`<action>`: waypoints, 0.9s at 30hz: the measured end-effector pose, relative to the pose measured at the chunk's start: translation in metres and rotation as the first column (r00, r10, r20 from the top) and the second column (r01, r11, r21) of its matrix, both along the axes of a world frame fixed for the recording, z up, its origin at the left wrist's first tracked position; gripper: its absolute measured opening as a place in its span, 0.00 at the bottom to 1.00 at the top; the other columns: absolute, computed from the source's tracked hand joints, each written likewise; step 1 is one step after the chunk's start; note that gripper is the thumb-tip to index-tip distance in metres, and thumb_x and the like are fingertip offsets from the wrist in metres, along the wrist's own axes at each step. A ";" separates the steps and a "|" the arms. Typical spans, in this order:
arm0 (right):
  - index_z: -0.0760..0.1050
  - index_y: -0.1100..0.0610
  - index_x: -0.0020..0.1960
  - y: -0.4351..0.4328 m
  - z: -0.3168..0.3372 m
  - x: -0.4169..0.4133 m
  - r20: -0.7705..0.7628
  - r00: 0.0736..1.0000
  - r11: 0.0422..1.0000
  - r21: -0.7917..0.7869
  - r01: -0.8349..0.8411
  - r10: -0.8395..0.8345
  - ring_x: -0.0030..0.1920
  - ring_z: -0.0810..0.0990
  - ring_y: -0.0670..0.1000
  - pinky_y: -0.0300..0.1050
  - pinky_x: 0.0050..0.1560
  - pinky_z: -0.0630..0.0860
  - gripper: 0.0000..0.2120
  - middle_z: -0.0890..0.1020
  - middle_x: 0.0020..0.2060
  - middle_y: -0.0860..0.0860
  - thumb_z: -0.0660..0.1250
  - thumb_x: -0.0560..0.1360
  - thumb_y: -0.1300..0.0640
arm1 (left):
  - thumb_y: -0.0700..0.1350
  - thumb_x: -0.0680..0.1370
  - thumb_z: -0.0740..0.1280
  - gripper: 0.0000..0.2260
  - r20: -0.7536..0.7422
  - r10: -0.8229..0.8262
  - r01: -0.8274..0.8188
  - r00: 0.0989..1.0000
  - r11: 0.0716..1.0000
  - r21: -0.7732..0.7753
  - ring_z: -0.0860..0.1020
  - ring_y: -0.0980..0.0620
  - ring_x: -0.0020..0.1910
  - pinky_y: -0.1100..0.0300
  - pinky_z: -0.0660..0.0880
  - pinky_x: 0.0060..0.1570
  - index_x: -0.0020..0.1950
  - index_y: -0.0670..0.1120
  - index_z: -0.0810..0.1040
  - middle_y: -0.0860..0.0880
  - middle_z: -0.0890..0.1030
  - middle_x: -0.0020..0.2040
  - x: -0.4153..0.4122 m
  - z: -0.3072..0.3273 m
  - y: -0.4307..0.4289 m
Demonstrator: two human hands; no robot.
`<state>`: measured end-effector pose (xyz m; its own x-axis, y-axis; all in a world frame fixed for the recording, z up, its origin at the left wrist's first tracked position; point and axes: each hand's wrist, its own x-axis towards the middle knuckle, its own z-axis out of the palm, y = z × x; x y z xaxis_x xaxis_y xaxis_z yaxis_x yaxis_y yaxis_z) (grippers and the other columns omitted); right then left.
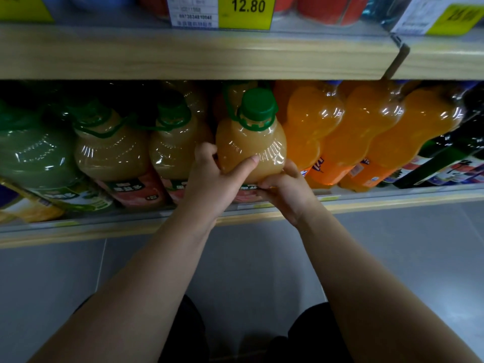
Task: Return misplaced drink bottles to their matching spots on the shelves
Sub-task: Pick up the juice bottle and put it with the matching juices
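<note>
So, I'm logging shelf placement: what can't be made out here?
Head view:
Label of the held juice bottle: covered by the left hand and right hand.
Its base: hidden behind both hands.
Price tag small print: blurred.
Upper-shelf red items: cut off by top edge.

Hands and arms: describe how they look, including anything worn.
The left hand and right hand are bare: no gloves, rings or watch in view. The left arm and right arm are bare as well, with no sleeve showing as far as the frame's lower edge. No markings are visible.
</note>
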<state>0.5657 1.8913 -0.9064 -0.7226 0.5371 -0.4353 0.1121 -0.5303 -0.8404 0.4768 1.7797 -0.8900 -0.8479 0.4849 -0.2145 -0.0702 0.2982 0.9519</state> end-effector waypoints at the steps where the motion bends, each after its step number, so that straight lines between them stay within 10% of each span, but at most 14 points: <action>1: 0.70 0.58 0.59 0.000 -0.003 0.001 -0.012 1.000 1.000 -0.004 0.002 -0.002 0.35 0.84 0.52 0.41 0.31 0.79 0.23 0.77 0.46 0.58 0.58 0.69 0.77 | 0.67 0.58 0.73 0.25 0.002 -0.007 0.007 1.000 1.000 -0.001 0.80 0.51 0.50 0.46 0.80 0.50 0.47 0.60 0.67 0.52 0.79 0.52 0.001 -0.001 0.001; 11: 0.63 0.56 0.68 -0.007 -0.020 -0.021 0.093 0.992 0.995 -0.054 0.088 -0.083 0.50 0.77 0.64 0.52 0.36 0.82 0.34 0.75 0.55 0.64 0.58 0.64 0.73 | 0.68 0.61 0.64 0.42 0.127 -0.072 0.098 0.989 0.972 -0.213 0.74 0.39 0.59 0.41 0.75 0.57 0.69 0.47 0.61 0.43 0.68 0.66 0.002 0.013 0.018; 18: 0.70 0.59 0.64 0.001 -0.018 -0.011 0.028 0.984 0.965 -0.190 0.180 -0.178 0.49 0.82 0.58 0.47 0.39 0.81 0.23 0.80 0.51 0.58 0.70 0.71 0.58 | 0.53 0.78 0.62 0.23 -0.118 -0.255 0.217 0.960 0.939 -0.269 0.69 0.50 0.68 0.60 0.64 0.64 0.73 0.51 0.66 0.48 0.70 0.71 0.001 0.011 -0.007; 22: 0.69 0.53 0.64 0.003 -0.027 -0.009 0.166 0.981 0.973 0.223 0.058 -0.097 0.53 0.82 0.52 0.53 0.53 0.80 0.21 0.80 0.53 0.50 0.71 0.74 0.53 | 0.48 0.81 0.60 0.19 -0.292 -0.318 0.215 0.902 0.917 -0.335 0.70 0.51 0.68 0.63 0.64 0.62 0.72 0.47 0.68 0.47 0.72 0.70 -0.002 0.014 -0.008; 27: 0.66 0.48 0.57 0.002 -0.025 -0.013 0.177 0.963 0.964 0.207 0.164 -0.202 0.52 0.79 0.47 0.43 0.48 0.79 0.22 0.78 0.49 0.44 0.73 0.70 0.46 | 0.48 0.81 0.58 0.21 -0.383 -0.360 0.196 0.851 0.894 -0.404 0.70 0.47 0.68 0.56 0.67 0.64 0.74 0.47 0.65 0.44 0.71 0.71 0.000 0.012 0.000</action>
